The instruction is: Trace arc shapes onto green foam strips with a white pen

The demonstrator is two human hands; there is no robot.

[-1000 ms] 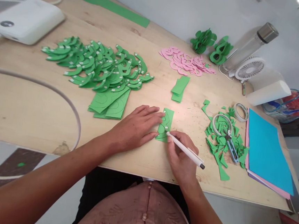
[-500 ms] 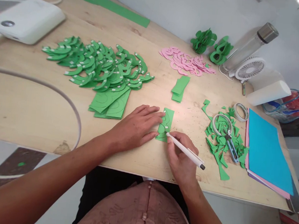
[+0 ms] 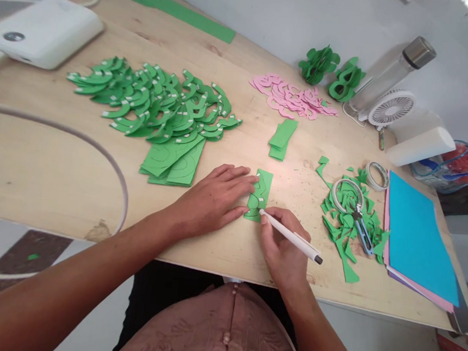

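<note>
A small green paper rectangle with curved drawn lines lies near the table's front edge. My left hand rests flat with fingers spread, its fingertips on the paper's left edge. In my right hand is a white pen, its tip on the lower right part of the paper. A curved green piece with white tabs seems to lie on the rectangle, partly under my left fingertips. Behind it sits a small stack of green strips. Green rectangles with drawn curves are left of it.
Curved green cutouts pile up at the left, pink cutouts at the back. Green scraps hold a tape roll and blue-handled snips. Blue sheets lie right; a white device sits far left.
The pen tip and my right hand have shifted very slightly to the left. My left hand keeps its place on the paper.
</note>
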